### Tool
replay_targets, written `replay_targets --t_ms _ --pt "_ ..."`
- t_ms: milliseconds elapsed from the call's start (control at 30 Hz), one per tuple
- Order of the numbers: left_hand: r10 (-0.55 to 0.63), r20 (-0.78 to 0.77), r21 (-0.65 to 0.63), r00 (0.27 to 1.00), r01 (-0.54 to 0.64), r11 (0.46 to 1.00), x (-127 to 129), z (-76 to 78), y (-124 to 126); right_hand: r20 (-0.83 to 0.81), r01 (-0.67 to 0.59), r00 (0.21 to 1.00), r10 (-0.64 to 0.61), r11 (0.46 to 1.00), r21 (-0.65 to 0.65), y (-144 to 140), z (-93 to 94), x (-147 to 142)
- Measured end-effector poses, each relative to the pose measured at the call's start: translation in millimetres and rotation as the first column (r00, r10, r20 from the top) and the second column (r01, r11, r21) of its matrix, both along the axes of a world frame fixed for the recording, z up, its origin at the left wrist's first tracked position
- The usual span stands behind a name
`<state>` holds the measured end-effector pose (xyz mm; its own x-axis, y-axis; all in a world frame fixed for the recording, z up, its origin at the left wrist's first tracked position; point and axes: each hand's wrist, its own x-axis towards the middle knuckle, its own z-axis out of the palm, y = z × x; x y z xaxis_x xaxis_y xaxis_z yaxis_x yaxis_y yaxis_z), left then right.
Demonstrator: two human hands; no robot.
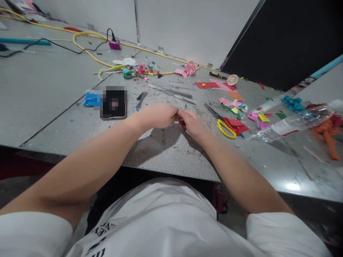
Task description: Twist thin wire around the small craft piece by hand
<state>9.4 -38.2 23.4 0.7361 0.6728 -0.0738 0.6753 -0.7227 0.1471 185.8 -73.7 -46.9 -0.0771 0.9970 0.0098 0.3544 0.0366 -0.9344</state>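
My left hand (166,116) and my right hand (190,123) meet over the table near its front edge, fingertips pinched together. Whatever is between the fingers is too small or hidden to make out. Just beyond my hands lie thin grey wires (174,93) in a loose bundle, with a shorter bundle of wires (142,100) to the left. Right of my right hand rest scissors (223,123) with yellow and red handles. A phone-like device (114,103), partly blurred out, sits left of my left hand, beside a blue packet (91,99).
A clear plastic bottle (297,123) lies at the right by orange cloth-like material (325,134). Coloured paper scraps (207,85) and small bits (146,69) are scattered at the back. A yellow cable (93,35) runs along the wall, near a purple plug adapter (115,44).
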Motion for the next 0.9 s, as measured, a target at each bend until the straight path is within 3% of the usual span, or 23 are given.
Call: replay_targets --t_ms 500,900 --pt "-0.023 0.007 -0.047 1.000 0.023 0.999 -0.6 -0.3 1.0 -0.058 0.077 0.995 -0.079 0.996 -0.033 2.0 0.1 0.1" --pt "-0.036 0.004 -0.014 0.999 0.036 0.999 1.1 -1.0 1.7 -0.162 0.188 0.968 -0.191 0.982 -0.032 3.8 -3.4 -3.3"
